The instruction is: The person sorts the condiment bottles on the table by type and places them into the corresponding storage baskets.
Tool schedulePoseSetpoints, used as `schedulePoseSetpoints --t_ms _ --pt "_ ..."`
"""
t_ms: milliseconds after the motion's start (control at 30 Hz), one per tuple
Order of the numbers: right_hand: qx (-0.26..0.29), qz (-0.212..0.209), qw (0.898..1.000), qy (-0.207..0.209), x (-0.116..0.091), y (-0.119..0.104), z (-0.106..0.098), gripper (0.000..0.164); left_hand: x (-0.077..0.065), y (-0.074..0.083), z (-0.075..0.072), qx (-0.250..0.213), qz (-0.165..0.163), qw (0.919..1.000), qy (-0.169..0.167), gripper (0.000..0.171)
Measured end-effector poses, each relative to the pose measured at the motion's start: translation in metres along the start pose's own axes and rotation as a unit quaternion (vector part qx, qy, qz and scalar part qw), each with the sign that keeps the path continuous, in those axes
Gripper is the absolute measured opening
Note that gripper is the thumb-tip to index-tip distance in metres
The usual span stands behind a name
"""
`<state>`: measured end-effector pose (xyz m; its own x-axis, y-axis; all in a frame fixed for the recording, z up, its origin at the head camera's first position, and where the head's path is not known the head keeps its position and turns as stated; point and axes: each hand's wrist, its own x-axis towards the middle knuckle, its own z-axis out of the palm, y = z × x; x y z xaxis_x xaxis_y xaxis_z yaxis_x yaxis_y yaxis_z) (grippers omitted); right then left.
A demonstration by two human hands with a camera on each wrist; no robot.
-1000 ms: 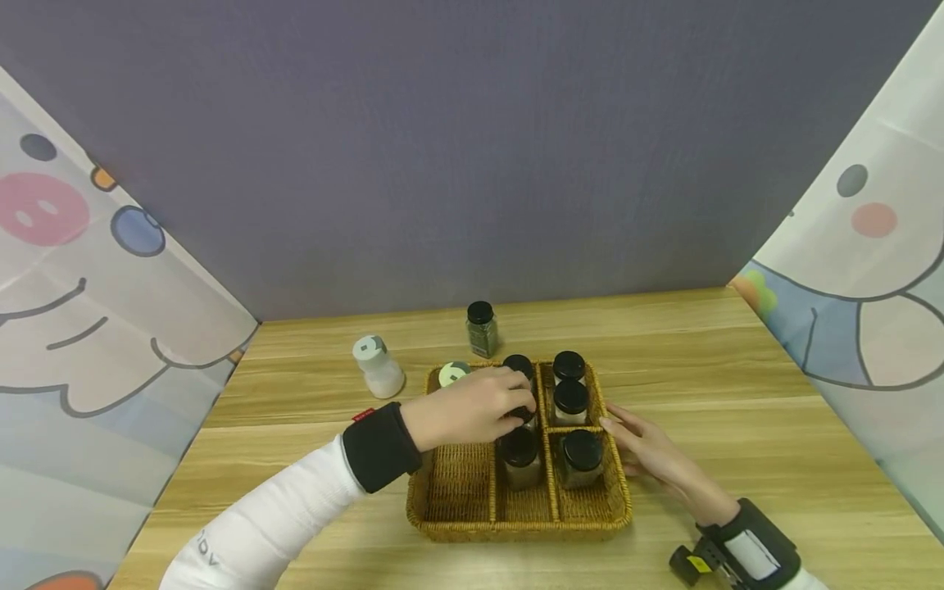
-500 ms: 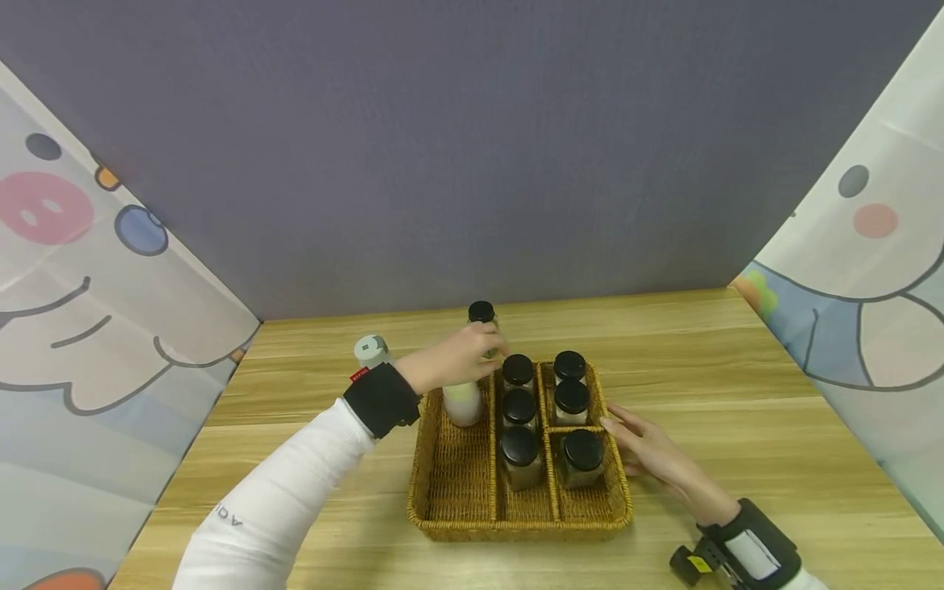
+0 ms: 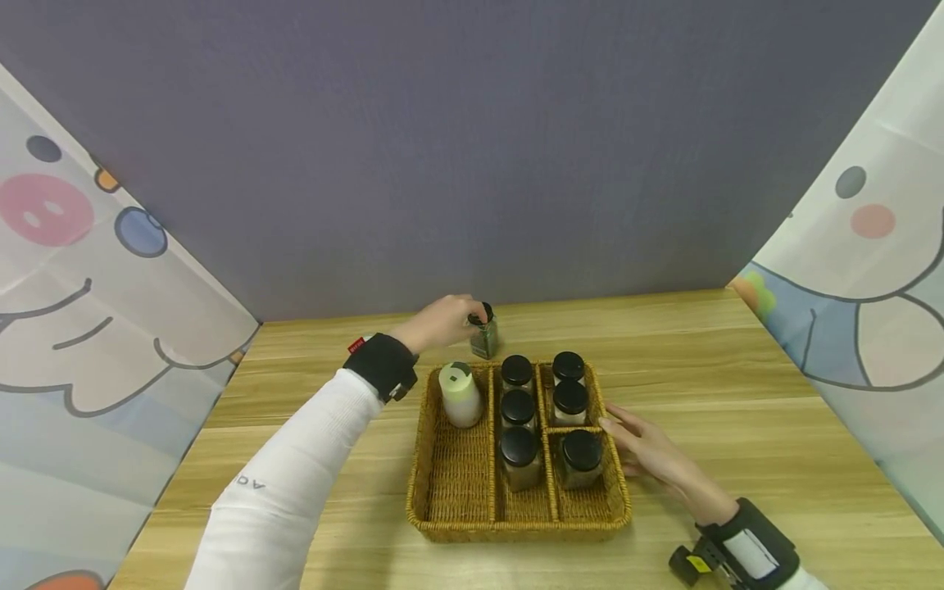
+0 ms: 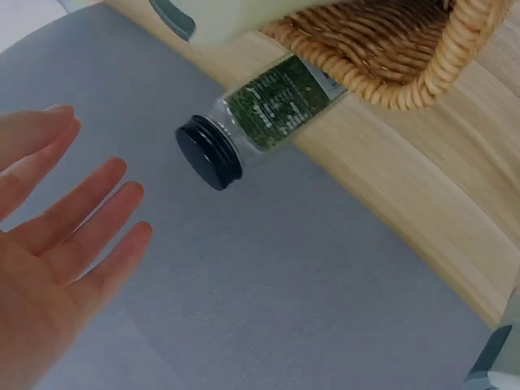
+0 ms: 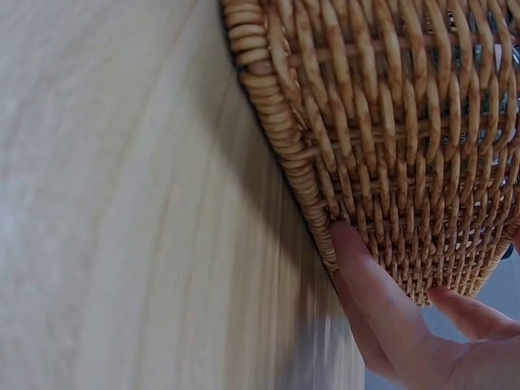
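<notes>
My left hand (image 3: 441, 321) reaches behind the wicker basket (image 3: 450, 534), beside a small glass jar (image 3: 484, 340) of dried green herbs with a black lid. In the left wrist view its fingers are spread and relaxed, and a gap shows between them and the jar's lid (image 4: 210, 153). The jar stands upright on the table. My right hand (image 3: 652, 451) touches the basket's right side; in the right wrist view its straight fingers (image 5: 378, 301) rest against the woven wall. Inside the basket, a white bottle with a pale green cap (image 3: 460, 397) stands in the left compartment.
Several black-lidded jars (image 3: 519, 447) stand in the basket's middle and right compartments. A second white bottle (image 4: 496, 361) shows at the left wrist view's corner; the left arm hides it in the head view. A grey wall (image 3: 472, 164) rises behind the wooden table (image 3: 737, 369).
My left hand has moved from the black-lidded jars in the basket's middle compartment, back and left over the rim, to the herb jar behind. The right hand stays at the basket's side.
</notes>
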<state>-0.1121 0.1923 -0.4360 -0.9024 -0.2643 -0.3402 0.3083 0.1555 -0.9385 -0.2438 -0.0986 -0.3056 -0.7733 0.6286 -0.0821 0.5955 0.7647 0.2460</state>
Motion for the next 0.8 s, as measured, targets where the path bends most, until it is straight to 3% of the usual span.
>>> schedulePoseSetpoints --t_ms 300,567,800 --pt "-0.006 0.004 1.0 0.011 0.001 0.001 -0.002 0.069 0.018 -0.008 -0.001 0.036 -0.02 0.999 -0.02 0.026" --pt "-0.005 0.003 1.0 0.014 0.0 0.0 -0.001 0.068 0.029 -0.011 -0.001 0.056 -0.016 0.9979 -0.028 0.029" --pt "0.004 0.001 1.0 0.012 0.002 0.003 -0.001 0.069 0.034 -0.013 0.0 0.074 -0.041 0.9949 -0.055 0.036"
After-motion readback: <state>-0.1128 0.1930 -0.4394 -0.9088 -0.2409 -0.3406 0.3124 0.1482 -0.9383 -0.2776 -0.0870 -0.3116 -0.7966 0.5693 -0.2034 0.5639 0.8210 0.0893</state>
